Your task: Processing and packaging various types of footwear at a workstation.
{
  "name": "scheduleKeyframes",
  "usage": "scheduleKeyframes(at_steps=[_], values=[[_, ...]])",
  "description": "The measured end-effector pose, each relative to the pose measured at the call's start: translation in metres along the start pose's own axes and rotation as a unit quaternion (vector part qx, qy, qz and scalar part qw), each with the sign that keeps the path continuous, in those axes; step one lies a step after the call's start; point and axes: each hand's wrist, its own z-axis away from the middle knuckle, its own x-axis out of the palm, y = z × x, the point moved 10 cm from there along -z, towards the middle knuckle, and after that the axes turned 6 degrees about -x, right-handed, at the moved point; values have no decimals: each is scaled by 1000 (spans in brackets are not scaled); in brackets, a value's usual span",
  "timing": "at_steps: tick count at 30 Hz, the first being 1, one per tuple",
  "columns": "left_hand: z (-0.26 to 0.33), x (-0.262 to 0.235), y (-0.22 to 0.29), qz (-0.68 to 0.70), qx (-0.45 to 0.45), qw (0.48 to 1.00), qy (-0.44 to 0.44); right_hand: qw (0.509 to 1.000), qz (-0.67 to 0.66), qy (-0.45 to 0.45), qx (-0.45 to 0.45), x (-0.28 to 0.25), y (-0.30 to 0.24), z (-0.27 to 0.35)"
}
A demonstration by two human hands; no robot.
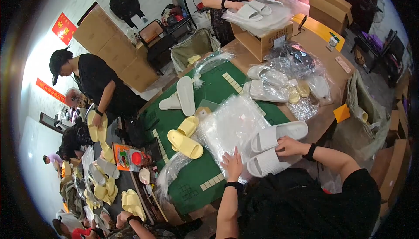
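Note:
My left hand [231,165] lies with fingers spread on a stack of clear plastic bags [229,123]. My right hand [289,147] is closed at the inner edges of a pair of white slide sandals, between the upper sandal [291,130] and the lower sandal [262,164]. Its fingertips are partly hidden by the sandals. The pair sits over the right side of the bags, toes pointing left. Left of the stack lie yellow slides [187,145]. Farther back, a second white pair [185,95] rests on the green table mat [152,112].
Bagged white slides [266,88] lie at the back right. Beyond them a person handles white slides [251,11] on a cardboard box [262,40]. Another person at left holds yellow slides [97,125] beside a bench of sandals. A sack [362,112] stands right.

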Motion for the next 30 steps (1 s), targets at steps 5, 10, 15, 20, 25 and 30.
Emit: scheduleKeyframes(at_steps=[5,10,15,20,25,30], values=[[5,-18,13,-126,79,982,113,993,54,-88,-50,17,-17,-11],[-1,-15,19,33,12,999,-22,991,30,-119,-45,34,-4,-11],[-5,-14,18,188,12,981,-36,989,9,-135,-53,33,-4,-7],[11,-10,43,139,95,983,-79,999,7,2,-44,5,-3,-12],[21,-18,53,125,128,981,-75,996,62,66,-9,-10,5,-4],[33,-28,66,111,165,979,-45,983,146,111,22,-12,-8,7]])
